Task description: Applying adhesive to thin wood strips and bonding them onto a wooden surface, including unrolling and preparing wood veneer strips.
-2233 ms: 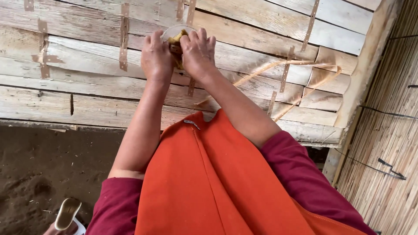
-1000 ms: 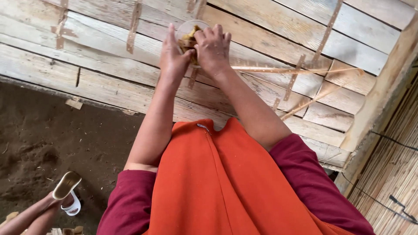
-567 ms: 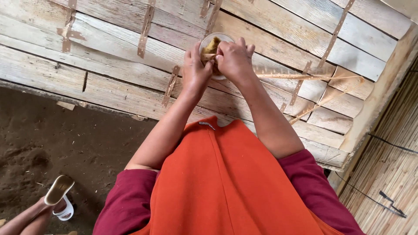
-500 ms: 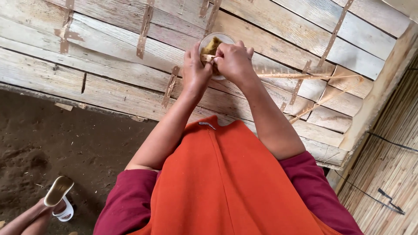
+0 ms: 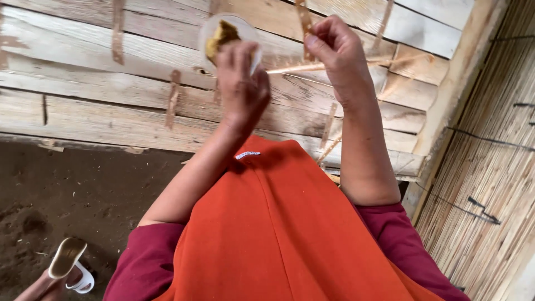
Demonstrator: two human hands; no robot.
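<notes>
Stick (image 5: 290, 69) lies level, tip toward bowl (image 5: 229, 39), pinched by right hand (image 5: 334, 50).

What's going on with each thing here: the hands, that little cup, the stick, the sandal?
Left hand: raised, gripping the cup.
Cup: clear, tilted, holding yellowish paste.
Right hand: closed, pinching the stick.
Stick: thin, lying nearly level, its tip by the cup.
Sandal: on a foot, on dirt.

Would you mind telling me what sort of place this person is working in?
Probably a simple rural shelter or workshop: a rough wooden plank platform, a bare dirt floor and a split-bamboo wall. The left hand holds a small clear cup of yellowish stuff; the right hand pinches a thin bamboo strip.
</notes>
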